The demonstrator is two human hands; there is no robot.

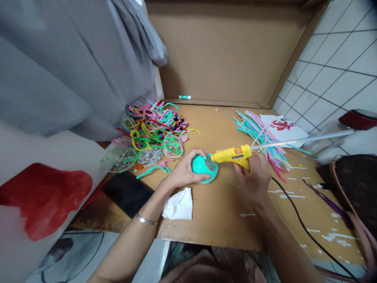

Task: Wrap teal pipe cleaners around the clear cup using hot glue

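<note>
Near the middle of the wooden table, my left hand [186,168] is wrapped round the left side of a teal, round object [209,176] that has a greyish patch on top. My right hand [255,176] grips the handle of a yellow glue gun [232,155]. The gun points left, its nozzle at the greyish patch; whether it touches cannot be told. A long clear glue stick [303,139] sticks out of the gun's back.
Colourful pipe cleaners [156,125] are heaped at the back left, more [259,135] at the back right. A black phone [128,193] and white tissue [178,204] lie front left. A black cord [299,216] and brown bag [353,184] are at the right.
</note>
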